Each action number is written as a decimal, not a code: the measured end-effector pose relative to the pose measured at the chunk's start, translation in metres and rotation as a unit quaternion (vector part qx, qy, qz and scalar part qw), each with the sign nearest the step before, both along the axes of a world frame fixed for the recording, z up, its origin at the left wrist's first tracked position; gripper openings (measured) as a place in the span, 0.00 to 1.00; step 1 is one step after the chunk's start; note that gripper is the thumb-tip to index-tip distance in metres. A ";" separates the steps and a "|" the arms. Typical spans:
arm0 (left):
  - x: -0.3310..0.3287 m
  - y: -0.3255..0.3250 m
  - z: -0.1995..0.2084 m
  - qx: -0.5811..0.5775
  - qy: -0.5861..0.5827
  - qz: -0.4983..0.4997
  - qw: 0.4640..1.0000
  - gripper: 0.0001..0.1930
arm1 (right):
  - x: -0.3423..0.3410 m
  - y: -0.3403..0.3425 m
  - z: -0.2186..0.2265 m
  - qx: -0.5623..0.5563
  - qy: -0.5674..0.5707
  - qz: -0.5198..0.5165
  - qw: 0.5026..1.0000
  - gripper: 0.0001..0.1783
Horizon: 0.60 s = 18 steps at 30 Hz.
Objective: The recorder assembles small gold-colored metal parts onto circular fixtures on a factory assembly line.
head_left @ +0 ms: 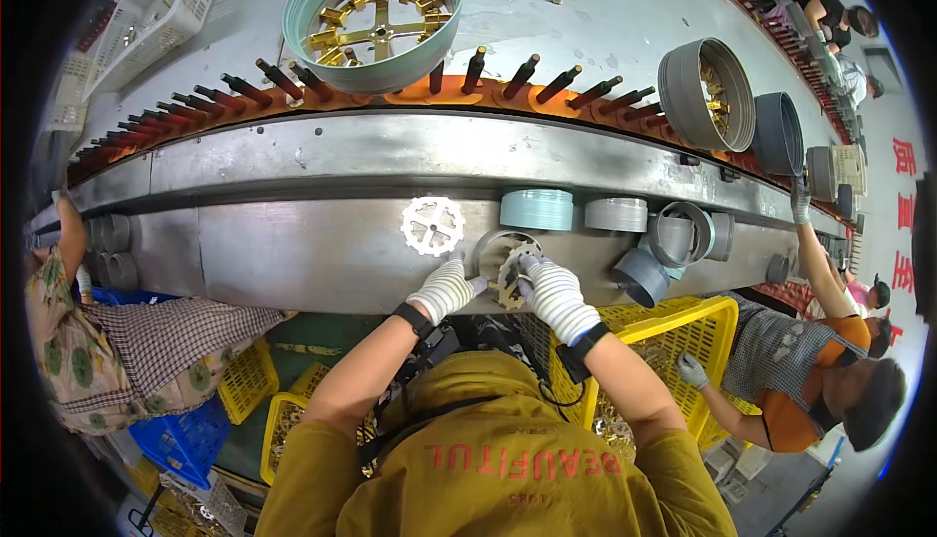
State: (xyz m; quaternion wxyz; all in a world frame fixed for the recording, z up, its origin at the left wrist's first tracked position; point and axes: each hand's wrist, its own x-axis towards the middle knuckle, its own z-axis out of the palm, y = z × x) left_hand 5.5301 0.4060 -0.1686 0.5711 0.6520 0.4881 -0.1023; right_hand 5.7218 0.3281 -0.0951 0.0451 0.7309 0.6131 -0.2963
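My right hand (558, 300), in a striped white glove, grips a notched, gear-like disc (506, 281) by its right side. The disc is tilted upright at the near edge of the metal ledge, in front of a grey round ring (485, 252) that it partly covers. To the left, my left hand (444, 290), gloved the same way, rests at the ledge edge. Its thumb and fingers are apart with nothing seen between them. A second notched disc (433, 227), pale with a cross-shaped centre, lies flat just beyond my left fingers.
Turquoise (537, 210) and grey rings (616, 214) stand right on the ledge (293, 244). Beyond run upright dark pegs (473, 70); one carries a big turquoise ring (376, 73) with brass parts. Yellow crates (717, 342) flank me. Co-workers stand left (146, 361) and right (781, 361).
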 end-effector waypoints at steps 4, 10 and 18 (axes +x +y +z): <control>0.015 0.000 -0.032 0.044 -0.061 -0.003 0.997 0.35 | -0.010 0.029 -0.022 -0.149 -0.083 0.016 0.985 0.18; 0.024 0.003 -0.026 -0.028 -0.114 0.041 0.992 0.33 | -0.021 0.059 -0.005 -0.274 -0.107 -0.012 0.956 0.23; 0.020 0.003 -0.023 -0.176 -0.189 0.129 0.957 0.38 | -0.024 0.065 0.007 -0.290 -0.139 -0.005 0.947 0.18</control>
